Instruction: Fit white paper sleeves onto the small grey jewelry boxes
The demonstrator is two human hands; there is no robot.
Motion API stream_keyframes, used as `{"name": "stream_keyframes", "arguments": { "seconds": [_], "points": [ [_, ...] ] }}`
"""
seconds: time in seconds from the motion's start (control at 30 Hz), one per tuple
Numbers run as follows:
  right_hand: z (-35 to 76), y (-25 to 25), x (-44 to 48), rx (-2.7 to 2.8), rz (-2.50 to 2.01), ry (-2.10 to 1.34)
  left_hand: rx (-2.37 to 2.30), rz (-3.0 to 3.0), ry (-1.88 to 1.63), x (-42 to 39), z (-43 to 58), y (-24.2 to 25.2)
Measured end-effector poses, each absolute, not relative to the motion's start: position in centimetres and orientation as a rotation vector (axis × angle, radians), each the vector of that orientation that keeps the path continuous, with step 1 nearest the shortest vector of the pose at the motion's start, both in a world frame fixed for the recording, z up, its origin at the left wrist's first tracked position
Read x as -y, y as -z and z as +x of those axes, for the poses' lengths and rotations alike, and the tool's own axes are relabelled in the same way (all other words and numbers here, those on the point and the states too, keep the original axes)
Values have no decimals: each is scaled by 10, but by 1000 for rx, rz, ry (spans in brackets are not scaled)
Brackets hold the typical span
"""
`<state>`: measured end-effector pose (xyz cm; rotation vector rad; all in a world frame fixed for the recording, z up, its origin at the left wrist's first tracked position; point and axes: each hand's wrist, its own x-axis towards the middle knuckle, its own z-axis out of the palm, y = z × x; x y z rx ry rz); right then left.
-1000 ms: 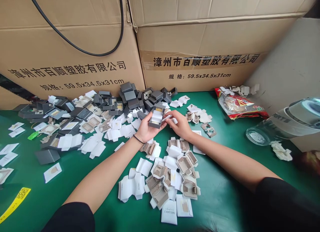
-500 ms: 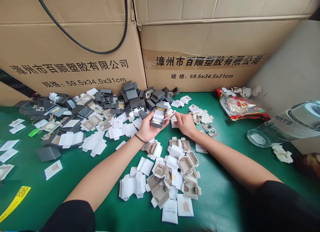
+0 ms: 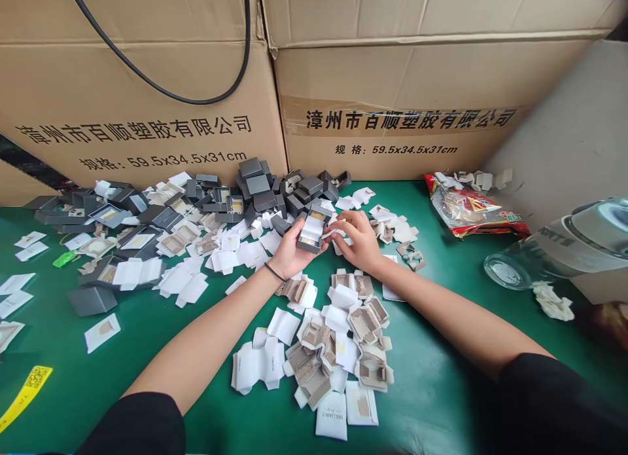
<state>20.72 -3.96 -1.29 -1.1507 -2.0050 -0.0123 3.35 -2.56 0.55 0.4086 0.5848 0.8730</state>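
Observation:
My left hand [image 3: 289,252] is wrapped round a small dark grey box [image 3: 313,229], whose open side faces up and shows a white card insert and a yellowish patch. Close to the box's right side is my right hand [image 3: 360,241], its thumb and fingers pinching a white piece of card [image 3: 335,232]. Part of that piece is hidden by the fingers. Below both hands lies a heap of folded white and grey-brown card inserts [image 3: 318,357]. More dark grey boxes [image 3: 255,183] are piled behind the left hand.
Large cardboard cartons [image 3: 402,82] line the back of the green table [image 3: 432,389]. On the right are a red snack bag [image 3: 478,206], a clear bottle [image 3: 549,245] and crumpled tissue [image 3: 553,300]. A yellow strip [image 3: 27,396] lies at the left, and a black cable [image 3: 196,103] hangs above.
My right hand has turned, its fingers now more spread over the white card beside the box. My left hand still holds the box, now tilted slightly more.

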Motion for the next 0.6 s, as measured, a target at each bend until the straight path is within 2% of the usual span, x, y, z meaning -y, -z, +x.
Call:
{"name": "stream_keyframes", "arguments": {
  "seconds": [0.4,0.6],
  "points": [
    [209,16,40,1704,-1078,-84,-682,597,-883,29,35,-3],
    [205,19,42,1775,-892,-75,-709,758,-864,34,36,-2]
  ]
}}
